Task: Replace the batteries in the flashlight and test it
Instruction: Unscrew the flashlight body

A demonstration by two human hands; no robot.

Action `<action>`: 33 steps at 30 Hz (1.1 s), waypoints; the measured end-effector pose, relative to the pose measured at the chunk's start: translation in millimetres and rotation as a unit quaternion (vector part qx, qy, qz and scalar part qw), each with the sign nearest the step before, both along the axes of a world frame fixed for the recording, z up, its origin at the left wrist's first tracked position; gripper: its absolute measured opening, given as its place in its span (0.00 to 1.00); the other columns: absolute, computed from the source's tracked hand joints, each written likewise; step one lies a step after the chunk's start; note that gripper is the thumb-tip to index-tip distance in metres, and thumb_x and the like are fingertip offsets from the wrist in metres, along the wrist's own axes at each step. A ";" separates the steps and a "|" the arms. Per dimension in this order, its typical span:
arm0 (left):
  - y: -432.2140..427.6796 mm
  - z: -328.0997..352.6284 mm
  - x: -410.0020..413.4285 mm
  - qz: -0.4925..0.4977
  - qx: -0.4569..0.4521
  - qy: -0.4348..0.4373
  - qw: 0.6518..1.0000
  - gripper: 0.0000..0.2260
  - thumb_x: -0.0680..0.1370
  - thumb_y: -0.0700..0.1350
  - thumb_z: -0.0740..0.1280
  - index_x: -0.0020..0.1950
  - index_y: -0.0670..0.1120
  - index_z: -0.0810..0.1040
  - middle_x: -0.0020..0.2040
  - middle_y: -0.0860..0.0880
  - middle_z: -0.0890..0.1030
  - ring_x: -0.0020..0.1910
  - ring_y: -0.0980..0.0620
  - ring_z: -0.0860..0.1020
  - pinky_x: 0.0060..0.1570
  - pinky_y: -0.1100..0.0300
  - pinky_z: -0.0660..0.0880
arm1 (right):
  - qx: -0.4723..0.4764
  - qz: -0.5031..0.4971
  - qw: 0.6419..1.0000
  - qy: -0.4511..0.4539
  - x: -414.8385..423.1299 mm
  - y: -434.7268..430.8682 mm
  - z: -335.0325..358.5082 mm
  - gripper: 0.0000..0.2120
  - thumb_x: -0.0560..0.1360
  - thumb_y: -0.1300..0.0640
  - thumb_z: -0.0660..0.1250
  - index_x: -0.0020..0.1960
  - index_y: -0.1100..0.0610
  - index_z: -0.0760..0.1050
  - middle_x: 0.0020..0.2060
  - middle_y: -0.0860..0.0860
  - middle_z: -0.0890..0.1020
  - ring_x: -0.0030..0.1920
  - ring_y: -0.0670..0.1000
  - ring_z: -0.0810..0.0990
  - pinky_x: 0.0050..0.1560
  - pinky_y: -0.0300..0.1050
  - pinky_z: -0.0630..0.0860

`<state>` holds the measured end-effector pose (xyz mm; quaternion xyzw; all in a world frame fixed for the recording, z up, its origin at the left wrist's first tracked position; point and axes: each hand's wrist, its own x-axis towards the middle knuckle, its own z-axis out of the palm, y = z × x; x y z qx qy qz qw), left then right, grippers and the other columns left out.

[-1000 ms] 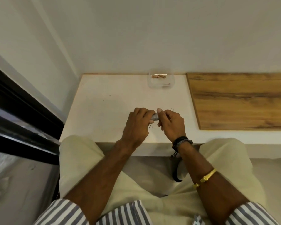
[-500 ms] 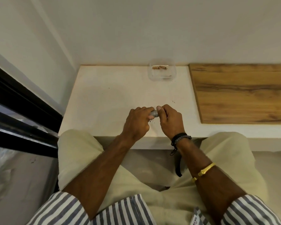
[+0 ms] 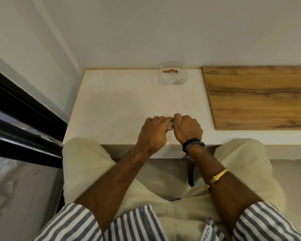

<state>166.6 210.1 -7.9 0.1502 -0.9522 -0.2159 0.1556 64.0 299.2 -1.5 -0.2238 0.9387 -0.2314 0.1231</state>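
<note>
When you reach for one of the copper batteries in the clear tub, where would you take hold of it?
Probably from above, through the clear tub's open top, pinching a battery across its middle: both lie flat, lengthwise against the far wall.

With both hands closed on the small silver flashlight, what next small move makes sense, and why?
Probably keep twisting its two ends apart. The left hand and right hand both grip the silver flashlight, which is mostly hidden, while two copper-coloured batteries lie untouched in the clear plastic container.
</note>
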 end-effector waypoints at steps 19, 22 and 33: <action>-36.1 -7.0 11.1 0.001 0.158 0.020 0.987 0.11 0.81 0.47 0.66 0.60 0.44 0.80 0.50 0.47 0.85 0.44 0.49 0.81 0.47 0.49 0.80 | -0.160 0.021 0.980 -0.115 -6.5 2.1 -9.2 0.30 0.82 0.39 0.56 0.30 0.57 0.75 0.28 0.53 0.80 0.31 0.52 0.75 0.37 0.48 0.72; -38.1 -8.0 11.7 0.007 0.146 0.021 0.989 0.11 0.80 0.48 0.66 0.59 0.45 0.79 0.48 0.47 0.85 0.42 0.49 0.80 0.45 0.48 0.80 | -0.191 0.056 0.962 -0.184 -12.3 9.3 -6.5 0.28 0.82 0.39 0.58 0.32 0.55 0.76 0.27 0.49 0.78 0.29 0.49 0.73 0.36 0.45 0.72; -32.6 -13.8 6.8 0.024 0.152 0.031 0.988 0.11 0.80 0.46 0.62 0.59 0.44 0.78 0.48 0.47 0.85 0.42 0.48 0.81 0.43 0.48 0.81 | -0.193 0.126 0.958 -0.169 -15.9 6.4 -0.2 0.20 0.83 0.42 0.60 0.40 0.54 0.76 0.32 0.48 0.78 0.34 0.48 0.75 0.42 0.47 0.73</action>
